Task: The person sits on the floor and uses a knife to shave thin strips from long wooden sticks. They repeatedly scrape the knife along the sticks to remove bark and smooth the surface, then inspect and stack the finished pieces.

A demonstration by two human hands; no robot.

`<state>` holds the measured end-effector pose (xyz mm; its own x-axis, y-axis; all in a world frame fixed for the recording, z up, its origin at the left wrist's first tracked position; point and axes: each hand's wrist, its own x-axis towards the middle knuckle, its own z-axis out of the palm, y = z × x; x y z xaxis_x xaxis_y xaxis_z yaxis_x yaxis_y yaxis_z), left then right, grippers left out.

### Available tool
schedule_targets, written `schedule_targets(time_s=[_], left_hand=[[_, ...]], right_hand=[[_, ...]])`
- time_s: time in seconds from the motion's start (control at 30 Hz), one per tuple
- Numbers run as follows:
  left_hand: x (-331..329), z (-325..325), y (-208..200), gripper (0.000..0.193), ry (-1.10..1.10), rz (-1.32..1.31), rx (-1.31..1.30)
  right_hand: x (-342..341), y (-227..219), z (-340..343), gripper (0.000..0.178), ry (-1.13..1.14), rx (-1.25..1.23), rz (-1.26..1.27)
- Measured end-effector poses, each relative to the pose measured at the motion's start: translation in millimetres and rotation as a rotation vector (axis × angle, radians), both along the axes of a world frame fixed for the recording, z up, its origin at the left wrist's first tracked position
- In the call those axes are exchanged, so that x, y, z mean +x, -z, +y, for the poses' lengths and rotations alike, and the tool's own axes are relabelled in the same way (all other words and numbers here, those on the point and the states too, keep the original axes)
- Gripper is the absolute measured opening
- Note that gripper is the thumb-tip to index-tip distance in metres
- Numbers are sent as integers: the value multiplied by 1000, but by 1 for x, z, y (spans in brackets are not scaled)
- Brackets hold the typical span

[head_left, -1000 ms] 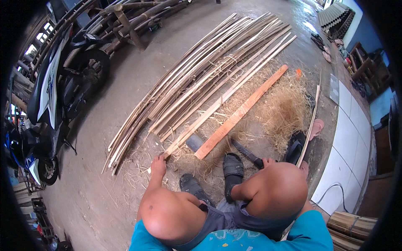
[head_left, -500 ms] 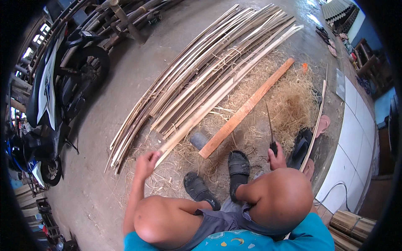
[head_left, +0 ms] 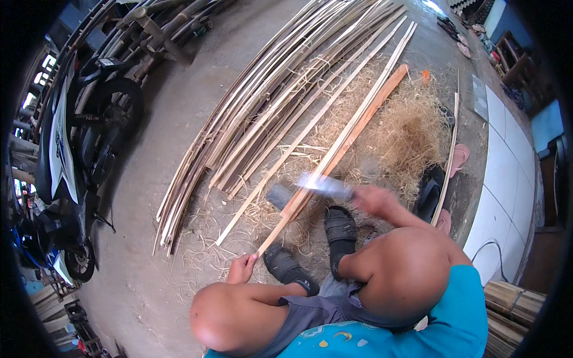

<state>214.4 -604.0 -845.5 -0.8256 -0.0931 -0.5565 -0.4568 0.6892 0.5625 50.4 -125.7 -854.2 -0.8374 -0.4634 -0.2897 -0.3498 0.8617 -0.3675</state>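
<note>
1. Concrete floor (head_left: 149, 197), grey, filling the left and middle of the frame.
2. Motorbike (head_left: 65, 149), white and blue, parked at the left edge; front wheel near the upper left.
3. Pile of bamboo strips (head_left: 262, 101), fanned from the middle of the frame up to the top edge.
4. Heap of shavings (head_left: 412, 128), pale and stringy, right of centre, spreading under the strips.
5. Wooden plank (head_left: 364, 116), orange-brown, slanting from upper right toward the centre, beneath the lifted strip.
6. Single bamboo strip (head_left: 334, 146), pulled from the pile since a second ago, now running from lower centre to the upper right; near end raised off the floor.
7. Sandals (head_left: 340, 224), black, on both feet at lower centre, just beside the strip's near end.
8. Knife (head_left: 325, 185), blurred blade, now across the strip at the centre; half a second ago held upright farther right. Judged: strip chosen and steadied, cutting or splitting begun.
9. Right hand (head_left: 370, 200), closed round the knife handle, blurred in motion, right of centre.
10. Left hand (head_left: 242, 268), at lower centre, fingers pinching the strip's near end; half a second ago spread open beside the pile.
</note>
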Motion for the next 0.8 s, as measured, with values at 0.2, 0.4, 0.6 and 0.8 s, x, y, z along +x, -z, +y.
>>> schedule_targets(time_s=[0.2,0.4,0.6,0.8], left_hand=[[20,-2,20,49,-54,-5,10],[-18,-34,43,41,-134,13,109],[-100,-50,93,34,-16,612,-467],[-109,-73,103,27,-13,467,-343]], right_hand=[[13,2,18,37,300,-167,93],[68,-4,-31,42,182,-230,6],[87,18,-70,48,669,-541,-114],[99,11,-64,47,721,-590,-106]])
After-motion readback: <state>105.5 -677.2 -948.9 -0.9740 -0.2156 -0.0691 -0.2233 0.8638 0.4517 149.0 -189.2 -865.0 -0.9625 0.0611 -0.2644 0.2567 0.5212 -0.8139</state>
